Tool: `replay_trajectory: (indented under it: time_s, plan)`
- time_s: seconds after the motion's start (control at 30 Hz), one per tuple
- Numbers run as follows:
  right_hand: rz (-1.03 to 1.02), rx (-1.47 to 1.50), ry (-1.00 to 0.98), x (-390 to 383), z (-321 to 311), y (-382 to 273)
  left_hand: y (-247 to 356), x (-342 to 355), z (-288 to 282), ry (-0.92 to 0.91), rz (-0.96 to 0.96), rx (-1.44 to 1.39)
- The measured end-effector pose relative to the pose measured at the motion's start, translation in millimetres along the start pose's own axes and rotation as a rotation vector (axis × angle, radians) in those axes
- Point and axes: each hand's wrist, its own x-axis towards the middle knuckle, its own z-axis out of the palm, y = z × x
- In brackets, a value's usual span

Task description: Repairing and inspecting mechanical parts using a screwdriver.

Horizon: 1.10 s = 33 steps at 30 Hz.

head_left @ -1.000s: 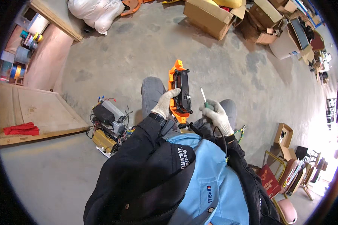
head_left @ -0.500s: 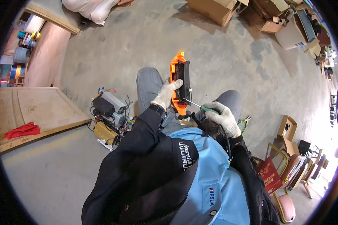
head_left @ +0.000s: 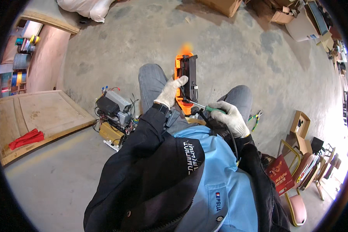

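Observation:
My left hand [head_left: 171,92], in a white knit glove, is closed around the left side of an orange and black casing [head_left: 178,69], its thumb lying over the black part. The casing stands lengthwise between my knees, and a dark cable runs from its near end. In my gloved right hand [head_left: 231,119] is a screwdriver [head_left: 212,110] with a green handle. Its thin metal shaft points left, and the tip reaches the near end of the casing. Whether the tip sits on a screw is too small to tell.
On the floor at left lie power units with tangled wires [head_left: 114,110]. Beyond them is a wooden panel [head_left: 58,108] with a red cloth [head_left: 26,139] on it. Green-handled pliers [head_left: 256,120] lie by my right knee. Folding chairs [head_left: 297,166] and an open cardboard box [head_left: 299,123] stand at right.
The casing's near end has shifted slightly, and the screwdriver stays against it. My right hand has moved a little. The whole view has tilted slightly.

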Motion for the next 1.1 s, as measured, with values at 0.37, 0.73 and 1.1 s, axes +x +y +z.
replay_trajectory:
  time_s: [0.37, 0.73, 1.1]
  plan:
    - [0.118, 0.123, -0.042, 7, 1, 0, 3, -2, -4, -0.048, 0.0, 0.037]
    - [0.201, 0.136, -0.035, 8, -2, 2, 1, -1, -3, -0.031, 0.009, 0.058]
    - [0.065, 0.006, -0.038, 12, -1, -2, 1, -1, 0, -0.048, 0.025, 0.111]
